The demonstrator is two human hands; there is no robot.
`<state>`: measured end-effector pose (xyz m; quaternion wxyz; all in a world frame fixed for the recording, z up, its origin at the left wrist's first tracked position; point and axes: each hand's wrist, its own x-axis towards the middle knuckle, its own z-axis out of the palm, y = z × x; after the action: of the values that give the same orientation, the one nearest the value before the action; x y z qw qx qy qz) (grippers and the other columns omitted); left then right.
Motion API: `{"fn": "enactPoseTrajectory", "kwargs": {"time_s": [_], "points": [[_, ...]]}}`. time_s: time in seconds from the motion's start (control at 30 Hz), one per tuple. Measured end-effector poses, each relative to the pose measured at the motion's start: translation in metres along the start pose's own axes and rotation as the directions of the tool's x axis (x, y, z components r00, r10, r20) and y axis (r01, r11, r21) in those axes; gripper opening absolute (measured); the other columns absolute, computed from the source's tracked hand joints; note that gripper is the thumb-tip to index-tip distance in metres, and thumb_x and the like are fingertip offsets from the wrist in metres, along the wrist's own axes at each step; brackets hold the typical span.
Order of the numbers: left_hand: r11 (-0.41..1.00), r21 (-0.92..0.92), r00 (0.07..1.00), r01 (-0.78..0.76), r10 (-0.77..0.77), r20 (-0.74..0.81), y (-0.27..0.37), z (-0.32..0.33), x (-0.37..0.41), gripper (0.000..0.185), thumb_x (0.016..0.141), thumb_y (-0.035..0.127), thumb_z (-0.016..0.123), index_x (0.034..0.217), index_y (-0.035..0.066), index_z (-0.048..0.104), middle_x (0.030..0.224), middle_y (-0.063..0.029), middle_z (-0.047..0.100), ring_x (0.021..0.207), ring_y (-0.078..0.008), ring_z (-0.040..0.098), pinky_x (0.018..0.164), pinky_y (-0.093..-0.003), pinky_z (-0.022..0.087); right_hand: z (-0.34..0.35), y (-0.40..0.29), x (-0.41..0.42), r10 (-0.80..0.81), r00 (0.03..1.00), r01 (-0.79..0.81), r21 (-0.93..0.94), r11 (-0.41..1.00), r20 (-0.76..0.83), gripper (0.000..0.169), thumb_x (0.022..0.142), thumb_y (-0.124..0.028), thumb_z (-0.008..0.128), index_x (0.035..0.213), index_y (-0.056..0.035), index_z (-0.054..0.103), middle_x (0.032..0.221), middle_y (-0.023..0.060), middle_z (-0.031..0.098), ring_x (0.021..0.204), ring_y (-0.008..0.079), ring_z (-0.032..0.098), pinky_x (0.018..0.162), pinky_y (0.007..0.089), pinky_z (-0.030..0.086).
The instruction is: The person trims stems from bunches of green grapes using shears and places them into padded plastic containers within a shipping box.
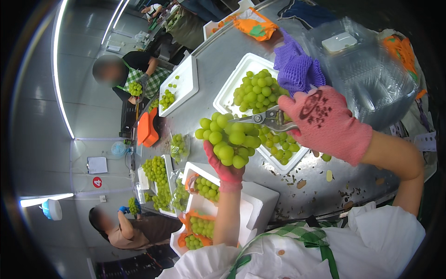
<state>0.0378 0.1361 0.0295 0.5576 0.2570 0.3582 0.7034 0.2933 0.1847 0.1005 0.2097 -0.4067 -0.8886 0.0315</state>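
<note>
My left hand (226, 172), in a pink glove, holds up a bunch of green grapes (228, 139) from below. Metal pruning shears (270, 119) are gripped in my right hand (324, 120), also in a pink glove, with the blade tips at the upper part of the bunch. Behind them lies a white foam tray (228, 92) with another grape bunch (259, 90) and loose grapes (280, 146). Purple foam netting (298, 66) rests against the tray's far right corner. My fingers around the shears are partly hidden.
Stacked clear plastic boxes (369, 76) stand at the right. A white foam box (258, 202) holds grapes in orange wrapping near my left forearm. Another tray (188, 82), an orange bin (148, 129) and bagged grapes (178, 146) lie farther off. Leaf and stem scraps litter the metal table. Two co-workers handle grapes.
</note>
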Motion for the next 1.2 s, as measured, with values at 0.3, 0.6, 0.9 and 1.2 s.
{"fn": "enactPoseTrajectory", "kwargs": {"time_s": [0.3,0.6,0.9,1.2], "points": [[0.968,-0.161,0.970,0.195,-0.215,-0.116,-0.007,-0.018,-0.003,0.048,0.087,0.052,0.048,0.122,0.018,0.050,0.120,-0.0011,0.055,0.107,-0.0206,0.054,0.086,-0.0375,0.049,0.034,-0.014,-0.040,0.111,0.981,-0.175,0.484,0.857,0.158,0.038,0.074,-0.035,0.069,0.096,-0.0088,0.053,0.083,0.0083,0.062,0.077,0.0274,0.063,0.065,0.0390,0.049],[0.966,-0.182,0.967,0.184,-0.211,-0.143,-0.016,-0.010,-0.008,0.050,0.086,0.053,0.049,0.121,0.018,0.049,0.116,-0.0024,0.056,0.102,-0.0219,0.057,0.081,-0.0374,0.051,0.082,-0.049,-0.067,0.280,0.890,-0.446,0.557,0.701,0.360,0.041,0.076,-0.037,0.067,0.102,-0.0086,0.052,0.087,0.0097,0.064,0.081,0.0280,0.064,0.068,0.0404,0.047],[0.957,-0.189,0.958,0.219,-0.248,-0.145,-0.018,-0.011,-0.016,0.049,0.084,0.055,0.049,0.118,0.019,0.050,0.112,-0.0013,0.057,0.099,-0.0197,0.057,0.077,-0.0363,0.051,0.088,-0.051,-0.061,0.305,0.942,-0.335,0.358,0.872,0.138,0.044,0.071,-0.035,0.070,0.102,-0.0108,0.051,0.086,0.0087,0.060,0.079,0.0263,0.061,0.073,0.0399,0.045],[0.956,-0.139,0.950,0.259,-0.278,-0.142,-0.023,-0.004,-0.022,0.057,0.081,0.060,0.049,0.122,0.020,0.049,0.120,-0.0006,0.053,0.109,-0.0208,0.052,0.088,-0.0405,0.046,0.099,-0.049,-0.061,0.314,0.944,-0.328,0.366,0.871,0.098,0.047,0.068,-0.030,0.074,0.103,-0.0104,0.051,0.089,0.0068,0.059,0.084,0.0273,0.060,0.075,0.0404,0.044]]}}
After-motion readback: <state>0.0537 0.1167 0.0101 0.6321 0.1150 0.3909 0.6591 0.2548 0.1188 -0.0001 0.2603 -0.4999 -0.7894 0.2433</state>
